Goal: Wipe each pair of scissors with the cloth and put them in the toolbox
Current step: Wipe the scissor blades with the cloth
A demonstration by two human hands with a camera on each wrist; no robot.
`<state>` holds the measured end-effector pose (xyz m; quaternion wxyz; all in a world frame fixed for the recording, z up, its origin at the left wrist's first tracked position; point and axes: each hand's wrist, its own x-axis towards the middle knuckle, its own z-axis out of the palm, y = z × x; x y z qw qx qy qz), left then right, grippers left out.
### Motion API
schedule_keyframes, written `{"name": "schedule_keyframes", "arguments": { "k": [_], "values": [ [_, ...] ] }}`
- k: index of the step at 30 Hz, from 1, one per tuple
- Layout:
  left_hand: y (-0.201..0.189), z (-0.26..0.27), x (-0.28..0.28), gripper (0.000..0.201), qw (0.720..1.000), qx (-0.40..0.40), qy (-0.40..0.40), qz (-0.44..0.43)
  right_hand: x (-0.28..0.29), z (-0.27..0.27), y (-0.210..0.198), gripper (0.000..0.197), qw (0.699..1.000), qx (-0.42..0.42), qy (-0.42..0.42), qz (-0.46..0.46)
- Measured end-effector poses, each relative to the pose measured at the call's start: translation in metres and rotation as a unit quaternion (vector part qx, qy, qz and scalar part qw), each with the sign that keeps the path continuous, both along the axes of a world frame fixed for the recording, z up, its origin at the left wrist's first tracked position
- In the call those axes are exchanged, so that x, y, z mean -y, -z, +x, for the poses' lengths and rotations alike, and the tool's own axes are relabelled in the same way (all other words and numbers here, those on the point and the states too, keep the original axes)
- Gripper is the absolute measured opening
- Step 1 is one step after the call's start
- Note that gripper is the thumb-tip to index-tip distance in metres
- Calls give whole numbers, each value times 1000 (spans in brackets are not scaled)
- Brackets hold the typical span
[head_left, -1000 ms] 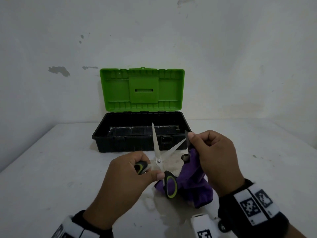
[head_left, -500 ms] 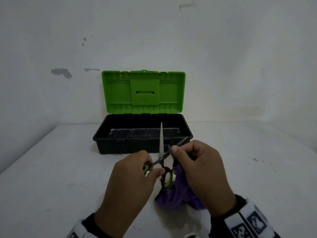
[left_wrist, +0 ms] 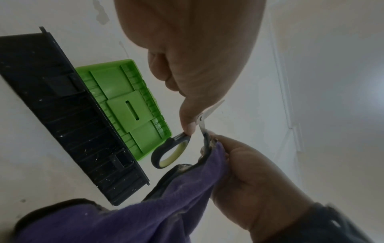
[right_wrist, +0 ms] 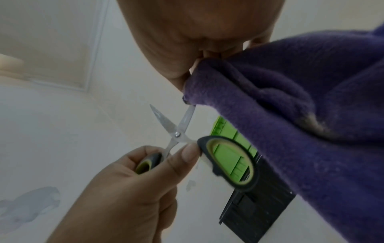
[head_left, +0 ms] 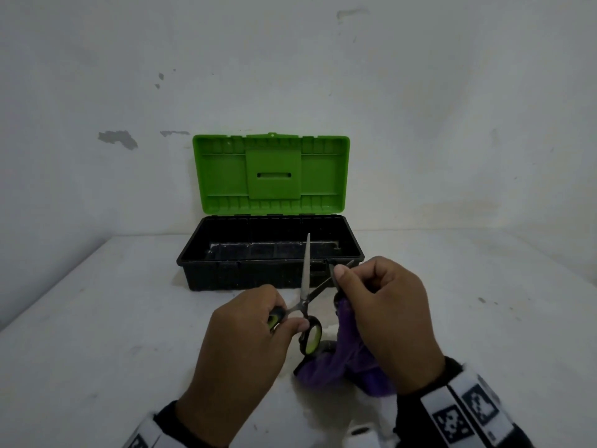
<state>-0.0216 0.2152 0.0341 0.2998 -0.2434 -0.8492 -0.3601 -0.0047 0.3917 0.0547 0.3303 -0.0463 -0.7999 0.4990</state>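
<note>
A pair of scissors (head_left: 307, 292) with grey and lime handles is held blades apart above the table, in front of the toolbox (head_left: 271, 253). My left hand (head_left: 248, 337) grips one handle loop (right_wrist: 148, 162); the other loop (head_left: 310, 338) hangs free. My right hand (head_left: 384, 315) pinches the purple cloth (head_left: 342, 360) around the right blade, near its tip. The left blade (head_left: 307, 263) points up, bare. The toolbox is black with its green lid (head_left: 271, 173) standing up against the wall.
A white table (head_left: 97, 334) carries everything, with a wet patch under the cloth. A white wall stands close behind the toolbox. Both wrists wear bands with black and white markers (head_left: 465, 412).
The scissors' blades have come closer together and the left blade now stands nearly upright. My right hand, with the cloth, has slid down the right blade and then back toward its tip.
</note>
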Motion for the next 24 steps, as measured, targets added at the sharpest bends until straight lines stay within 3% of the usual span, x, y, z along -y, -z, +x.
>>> {"name": "schedule_keyframes", "arguments": {
  "k": [4, 8, 13, 17, 22, 24],
  "values": [
    [-2, 1, 1, 36, 1000, 16, 5, -13, 7, 9, 0, 21, 999, 8, -28, 35],
    [-3, 3, 0, 38, 1000, 0, 9, -13, -6, 3, 0, 24, 1000, -11, 16, 15],
    [-5, 3, 2, 39, 1000, -10, 20, 17, 3, 10, -2, 23, 1000, -12, -18, 19],
    [-6, 3, 3, 37, 1000, -13, 25, 8, -7, 2, -3, 24, 999, -35, 27, 8],
    [-9, 5, 4, 30, 999, -18, 36, 36, 2, 10, -3, 23, 999, -25, -12, 24],
    [-10, 6, 4, 29, 999, -20, 42, 28, -5, 6, -3, 23, 999, -29, 12, 24]
  ]
}}
